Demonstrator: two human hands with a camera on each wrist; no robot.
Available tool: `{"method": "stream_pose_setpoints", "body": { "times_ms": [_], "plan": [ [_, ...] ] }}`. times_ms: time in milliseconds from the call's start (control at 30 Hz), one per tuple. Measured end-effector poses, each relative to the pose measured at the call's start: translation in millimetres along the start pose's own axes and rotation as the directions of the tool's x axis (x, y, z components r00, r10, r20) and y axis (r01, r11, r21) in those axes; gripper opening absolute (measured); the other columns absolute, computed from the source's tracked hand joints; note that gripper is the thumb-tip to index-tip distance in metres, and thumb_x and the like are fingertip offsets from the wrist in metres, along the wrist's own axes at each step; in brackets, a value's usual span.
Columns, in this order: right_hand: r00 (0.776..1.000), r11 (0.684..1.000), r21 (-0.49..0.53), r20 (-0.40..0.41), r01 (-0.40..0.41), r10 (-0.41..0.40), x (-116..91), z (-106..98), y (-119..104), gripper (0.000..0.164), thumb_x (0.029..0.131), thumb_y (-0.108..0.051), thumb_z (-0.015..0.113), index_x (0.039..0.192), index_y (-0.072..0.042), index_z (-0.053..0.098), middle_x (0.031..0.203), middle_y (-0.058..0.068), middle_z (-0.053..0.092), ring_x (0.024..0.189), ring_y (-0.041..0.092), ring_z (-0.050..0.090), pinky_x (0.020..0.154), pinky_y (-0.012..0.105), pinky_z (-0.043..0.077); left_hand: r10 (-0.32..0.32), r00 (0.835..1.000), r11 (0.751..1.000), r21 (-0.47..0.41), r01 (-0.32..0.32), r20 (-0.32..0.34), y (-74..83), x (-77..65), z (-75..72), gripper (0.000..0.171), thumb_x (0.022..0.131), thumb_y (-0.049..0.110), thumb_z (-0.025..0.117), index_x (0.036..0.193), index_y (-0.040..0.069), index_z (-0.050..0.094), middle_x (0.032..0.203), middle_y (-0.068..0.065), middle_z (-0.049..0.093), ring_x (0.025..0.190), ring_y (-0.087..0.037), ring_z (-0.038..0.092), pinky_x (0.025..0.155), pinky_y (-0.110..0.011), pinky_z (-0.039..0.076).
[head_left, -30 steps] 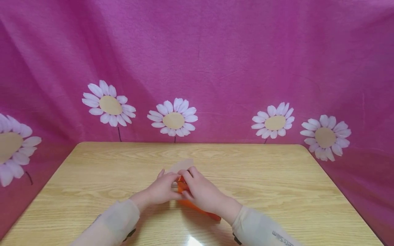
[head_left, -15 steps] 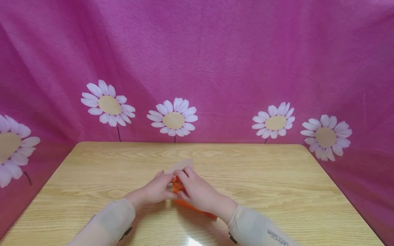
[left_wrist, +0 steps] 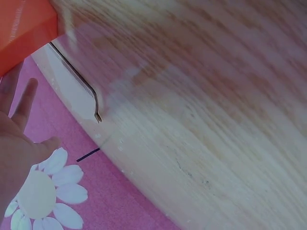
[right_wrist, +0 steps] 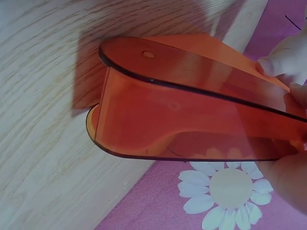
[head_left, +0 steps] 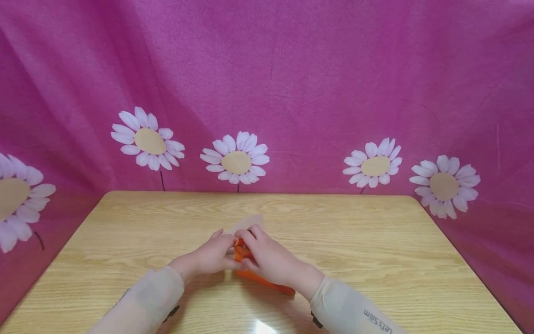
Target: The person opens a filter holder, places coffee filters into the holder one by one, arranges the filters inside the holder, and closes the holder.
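Observation:
Both hands meet over the middle of the table on an orange see-through plastic piece (head_left: 260,277). My right hand (head_left: 275,262) grips its upper part between fingers and thumb; in the right wrist view the piece (right_wrist: 144,110) shows a rounded end and dark edges. My left hand (head_left: 210,255) pinches its far end with forefinger and thumb, the other fingers stretched out in the left wrist view. A pale, thin, pointed sheet (head_left: 248,222) juts out beyond the hands. A narrow metal strip (left_wrist: 76,76) with ridges and a bent tip sticks out beside the orange.
A wood-grain table (head_left: 375,255) lies under the hands. Behind it and at the sides hangs a magenta cloth (head_left: 304,83) printed with white daisies. A bright reflection shows at the front of the table.
Both hands have shifted slightly left together with the orange piece since the first frame. Over the last half second the grip and pose look almost the same.

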State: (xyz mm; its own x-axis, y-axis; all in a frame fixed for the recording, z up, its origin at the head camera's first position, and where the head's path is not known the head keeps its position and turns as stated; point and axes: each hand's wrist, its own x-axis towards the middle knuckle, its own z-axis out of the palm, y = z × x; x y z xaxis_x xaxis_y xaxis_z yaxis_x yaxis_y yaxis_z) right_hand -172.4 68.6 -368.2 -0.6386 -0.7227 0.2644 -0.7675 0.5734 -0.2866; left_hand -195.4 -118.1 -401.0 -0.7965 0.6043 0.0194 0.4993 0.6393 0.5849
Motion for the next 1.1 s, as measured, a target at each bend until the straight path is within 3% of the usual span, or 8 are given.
{"method": "stream_pose_setpoints", "body": {
  "times_ms": [233,333,467,633,833,967,1100],
  "plan": [
    [0.998,0.999,0.04,0.058,-0.034,0.032,-0.6,-2.5,0.6,0.045,0.088,-0.013,0.062,0.129,-0.01,0.043,0.109,0.005,0.047,0.093,0.013,0.054,0.086,0.026,0.05,-0.011,1.0,1.0,-0.017,0.012,0.013,2.4,-0.8,-0.8,0.037,0.078,0.036,0.074,0.106,0.014,0.064,0.104,0.003,0.07,0.108,-0.021,0.063,0.109,-0.062,0.012],
    [0.997,0.998,0.047,0.065,-0.037,0.034,-0.6,-2.4,1.3,0.046,0.088,-0.013,0.062,0.129,-0.011,0.042,0.108,0.005,0.047,0.093,0.013,0.054,0.086,0.025,0.05,-0.053,0.998,0.998,-0.042,0.054,0.014,2.9,-1.7,-1.0,0.039,0.076,0.037,0.075,0.106,0.014,0.064,0.105,0.002,0.069,0.114,-0.028,0.056,0.109,-0.059,0.016],
    [0.998,0.999,0.049,0.053,-0.022,0.019,-0.9,-2.0,2.5,0.047,0.088,-0.013,0.063,0.13,-0.01,0.042,0.108,0.005,0.047,0.092,0.014,0.054,0.085,0.026,0.049,-0.072,0.997,0.996,-0.054,0.073,0.016,2.1,-2.3,-1.4,0.038,0.076,0.037,0.076,0.104,0.015,0.064,0.102,0.004,0.067,0.112,-0.026,0.051,0.103,-0.05,0.032],
    [0.998,0.996,0.079,0.05,-0.035,0.031,-2.6,-4.1,2.3,0.051,0.088,-0.013,0.063,0.132,-0.008,0.04,0.109,0.005,0.046,0.093,0.014,0.053,0.085,0.026,0.05,-0.019,0.999,0.994,-0.103,0.023,0.041,-1.4,-3.9,-2.7,0.037,0.078,0.033,0.074,0.109,0.017,0.061,0.103,0.008,0.065,0.104,-0.014,0.059,0.094,-0.038,0.046],
    [0.998,0.994,0.104,0.041,-0.04,0.036,-4.6,-5.9,2.6,0.052,0.088,-0.014,0.064,0.134,-0.009,0.039,0.112,0.007,0.046,0.095,0.016,0.055,0.085,0.029,0.051,-0.013,0.999,0.99,-0.139,0.019,0.041,-5.3,-6.2,-2.6,0.037,0.079,0.031,0.074,0.112,0.02,0.06,0.108,0.009,0.064,0.11,-0.015,0.059,0.094,-0.038,0.048],
    [0.995,0.987,0.136,0.065,-0.088,0.08,-6.2,-8.6,2.7,0.051,0.09,-0.018,0.062,0.134,-0.012,0.039,0.116,0.006,0.046,0.099,0.017,0.055,0.088,0.031,0.05,-0.028,0.999,0.989,-0.143,0.034,0.042,-3.8,-5.8,-3.7,0.039,0.078,0.031,0.075,0.113,0.019,0.061,0.109,0.008,0.064,0.111,-0.017,0.059,0.094,-0.04,0.048],
    [0.992,0.985,0.12,0.052,-0.122,0.117,-9.8,-12.0,4.9,0.05,0.09,-0.021,0.062,0.134,-0.016,0.039,0.114,0.004,0.049,0.092,0.015,0.055,0.081,0.03,0.051,-0.066,0.997,0.988,-0.138,0.071,0.045,-2.2,-6.0,-5.5,0.041,0.076,0.035,0.076,0.112,0.02,0.062,0.107,0.009,0.065,0.111,-0.019,0.058,0.096,-0.043,0.046]
  ]
}}
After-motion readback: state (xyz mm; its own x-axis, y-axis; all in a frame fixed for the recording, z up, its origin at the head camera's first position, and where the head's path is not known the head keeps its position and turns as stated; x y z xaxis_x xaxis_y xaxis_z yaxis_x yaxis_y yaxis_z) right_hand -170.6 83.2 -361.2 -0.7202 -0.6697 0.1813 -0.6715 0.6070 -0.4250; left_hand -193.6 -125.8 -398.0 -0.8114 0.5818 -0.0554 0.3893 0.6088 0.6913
